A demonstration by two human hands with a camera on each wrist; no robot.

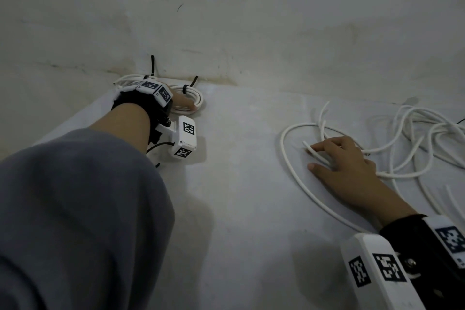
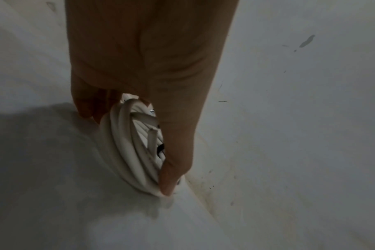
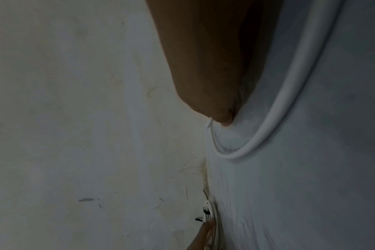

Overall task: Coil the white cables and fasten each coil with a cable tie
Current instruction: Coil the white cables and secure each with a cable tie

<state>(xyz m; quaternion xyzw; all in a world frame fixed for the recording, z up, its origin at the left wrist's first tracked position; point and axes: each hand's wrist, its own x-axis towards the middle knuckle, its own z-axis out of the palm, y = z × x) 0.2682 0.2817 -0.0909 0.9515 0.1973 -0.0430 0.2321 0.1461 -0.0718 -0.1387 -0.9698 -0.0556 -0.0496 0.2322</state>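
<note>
While the left hand [image 1: 182,103] reaches to the far edge of the white sheet [image 1: 239,184], its fingers and thumb grip a tied coil [image 1: 193,98] beside the wall [image 1: 251,20]; a black tie [image 1: 185,88] binds it. The right hand [image 1: 347,166] rests flat, fingers spread, on a loose cable [image 1: 289,166], with more cables [image 1: 422,138] tangled to its right.

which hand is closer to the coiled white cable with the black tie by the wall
Left. The left hand holds the coiled white cable itself; the right hand rests apart on the loose white cable.
</note>
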